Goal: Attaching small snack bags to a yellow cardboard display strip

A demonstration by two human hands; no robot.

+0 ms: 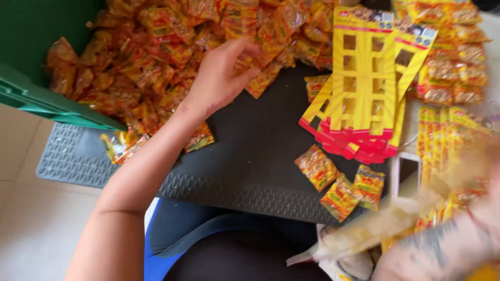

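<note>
A large heap of small orange-and-red foil snack packets (pixel 156 57) is spread across the far side of a dark, textured rubber mat (pixel 250 151) that covers the counter. The packets are glossy and crinkled, with yellow patches, and are piled loosely against a green plastic crate (pixel 31 78) at the left.

The left hand (pixel 221 73) is stretched out over the near edge of this heap, fingers loosely spread and slightly curled, the fingertips touching packets at the pile's edge; nothing is seen gripped in it.

The right hand (pixel 484 203) is heavily blurred at the right border above a tattooed forearm, and whether it is open or closed cannot be told. A pale, smeared translucent strip (pixel 375 229) runs from it towards the lower middle; whether it is held cannot be judged.

Three loose snack packets (pixel 341 187) lie together on the mat's near right part, between the two hands and well apart from the heap. Beyond them a fanned stack of yellow cardboard display hangers with red lower edges (pixel 364 88) is laid. Filled yellow hanger strips of packets (pixel 448 52) are seen at the far right. A white phone-like slab (pixel 409 174) lies just beside the three packets. A grey perforated mat (pixel 67 156) lies on the pale tiled floor (pixel 26 224).
</note>
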